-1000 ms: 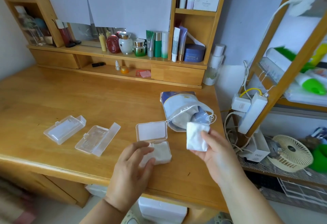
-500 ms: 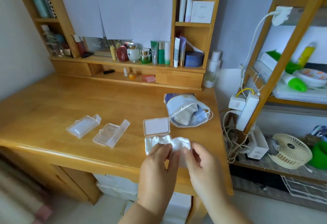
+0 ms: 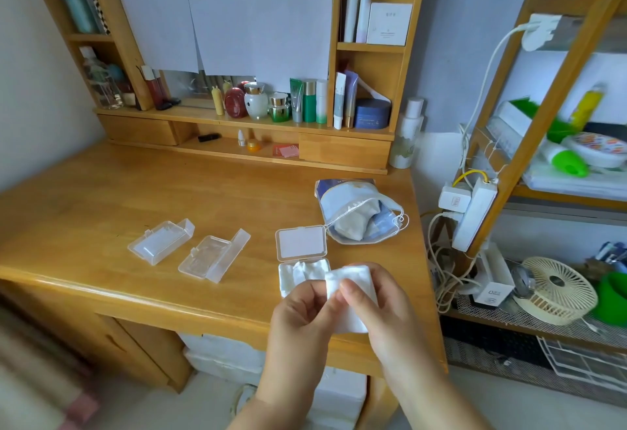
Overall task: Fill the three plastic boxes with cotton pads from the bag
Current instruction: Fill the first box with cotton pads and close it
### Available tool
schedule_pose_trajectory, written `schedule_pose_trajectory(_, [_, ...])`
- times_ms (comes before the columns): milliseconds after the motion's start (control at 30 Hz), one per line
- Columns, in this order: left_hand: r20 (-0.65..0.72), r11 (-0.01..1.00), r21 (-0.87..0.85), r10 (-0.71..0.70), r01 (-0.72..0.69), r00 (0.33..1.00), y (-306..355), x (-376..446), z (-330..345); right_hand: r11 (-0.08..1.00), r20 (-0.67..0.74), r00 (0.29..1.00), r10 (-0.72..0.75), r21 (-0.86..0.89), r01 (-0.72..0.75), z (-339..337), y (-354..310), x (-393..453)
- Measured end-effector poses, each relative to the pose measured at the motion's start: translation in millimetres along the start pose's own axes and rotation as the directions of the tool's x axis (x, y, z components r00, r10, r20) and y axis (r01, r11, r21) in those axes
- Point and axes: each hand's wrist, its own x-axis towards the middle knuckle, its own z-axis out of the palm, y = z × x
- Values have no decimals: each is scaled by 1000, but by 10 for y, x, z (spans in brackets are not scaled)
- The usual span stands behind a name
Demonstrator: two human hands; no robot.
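Both hands pinch one stack of white cotton pads (image 3: 353, 297) at lower centre of the frame: left hand (image 3: 302, 324) takes its left edge between thumb and fingers, right hand (image 3: 383, 307) curls round its right side with the thumb across the front. Stack sits just above the near edge of the wooden desk (image 3: 101, 198), overlapping the lower right corner of the right box (image 3: 298, 275).

Right box: lid open and flat behind it, base already holding white pads. Middle box (image 3: 213, 254), centre frame: open, clear, no pads visible. Left box (image 3: 161, 241), just left of it: clear, no pads visible; cannot tell if its lid is latched.

Bag (image 3: 359, 215), right of centre, just beyond the right box's lid: mouth open toward the camera, drawstring loose, pads visible inside.

Cosmetic bottles (image 3: 305, 100) line the shelf at upper centre. Small fan (image 3: 556, 290) at lower right.
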Motion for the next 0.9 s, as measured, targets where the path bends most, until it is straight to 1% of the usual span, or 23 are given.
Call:
schedule_pose_trajectory(67, [-12,998,-59,3,-4,1000,-24,8,-9,1000,-16,1000,16,11,-15,22,19,-3])
schedule_pose_trajectory(133, [-16,997,-75,18,-19,1000,-47,4,-23,998,-27,999,46,42,-45,34,38,-2])
schedule_pose_trajectory(167, [-22,998,-46,43,-44,999,-60,-2,-31,998,-28,998,50,42,-49,34,39,-1])
schedule_pose_trajectory(233, [-48,982,103,166,-161,985,-69,-7,-58,1000,-18,999,30,-3,-30,19,35,-4])
schedule_pose_trajectory(267, [-45,948,211,254,-240,966,-60,-2,-75,999,-3,1000,10,-31,-10,5,33,-5])
schedule_pose_trajectory(300, [-19,889,325,346,-321,938,-40,4,-96,999,15,1000,-8,-49,9,-11,32,-6])
schedule_pose_trajectory(367, [61,740,506,481,-442,875,5,22,-133,998,45,999,-29,-55,31,-36,26,-8])
schedule_pose_trajectory(400, [83,688,556,513,-467,854,25,28,-146,998,55,998,-34,-48,37,-45,19,-10])
schedule_pose_trajectory(433, [88,660,583,527,-473,845,40,32,-156,998,63,997,-40,-40,43,-49,8,-11])
schedule_pose_trajectory(533, [99,615,632,539,-471,836,59,30,-167,998,88,994,-58,-28,61,-47,-27,-27])
schedule_pose_trajectory(600, [112,593,662,526,-458,843,72,27,-168,999,103,994,-45,-4,46,-35,-54,-48])
schedule_pose_trajectory(667, [116,583,686,504,-436,856,84,35,-173,999,89,996,7,47,-11,-19,-80,-66])
schedule_pose_trajectory(733, [147,544,706,514,-453,845,87,39,-172,983,78,990,116,131,-125,-10,-93,-68])
schedule_pose_trajectory(833, [222,443,729,569,-522,792,74,22,-178,919,92,944,317,217,-330,-16,-97,-48])
schedule_pose_trajectory(900, [277,349,748,610,-565,743,56,12,-203,838,76,881,467,281,-469,-31,-70,-17])
